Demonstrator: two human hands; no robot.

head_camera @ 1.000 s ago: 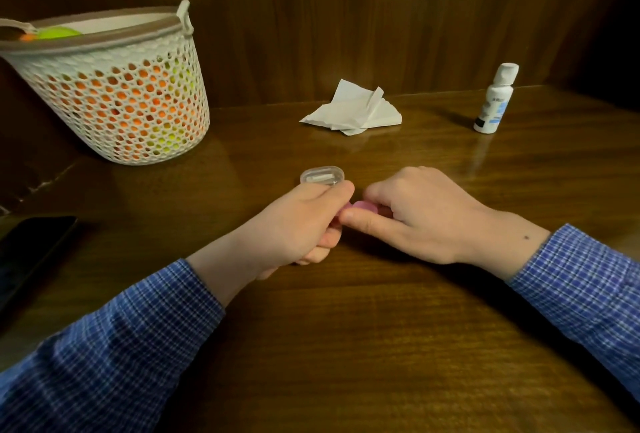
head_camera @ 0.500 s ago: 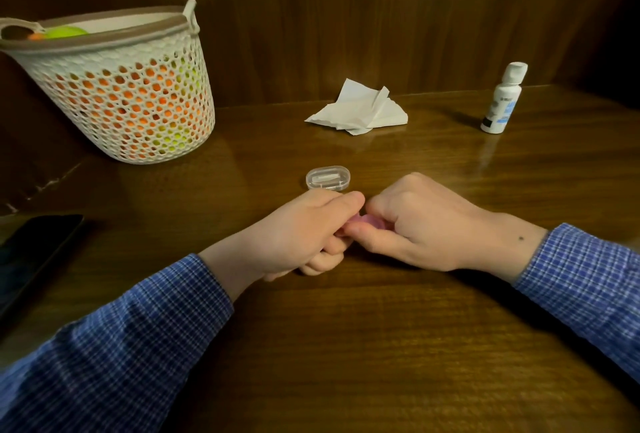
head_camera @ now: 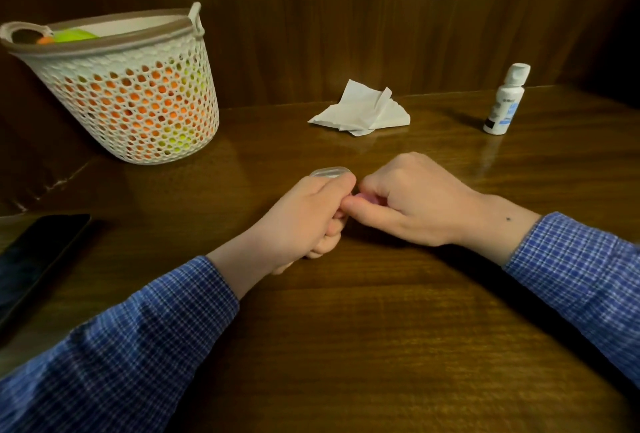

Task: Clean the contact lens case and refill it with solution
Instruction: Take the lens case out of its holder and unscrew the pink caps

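A small pink contact lens case (head_camera: 364,197) lies on the wooden table, mostly hidden between my two hands. My left hand (head_camera: 306,217) pinches its left end with thumb and curled fingers. My right hand (head_camera: 412,198) curls over its right part, thumb underneath. A clear plastic lid or box (head_camera: 327,172) sits just behind my left thumb, partly covered. The white solution bottle (head_camera: 505,101) with a blue label stands upright at the back right. A crumpled white tissue (head_camera: 363,112) lies at the back centre.
A white mesh basket (head_camera: 138,100) with orange and green things inside stands at the back left. A dark phone (head_camera: 33,259) lies at the table's left edge. A wooden wall runs behind the table (head_camera: 346,346).
Both hands stayed closed round the pink case at the same spot. My left thumb now covers part of the clear lid. The camera view shifted slightly.
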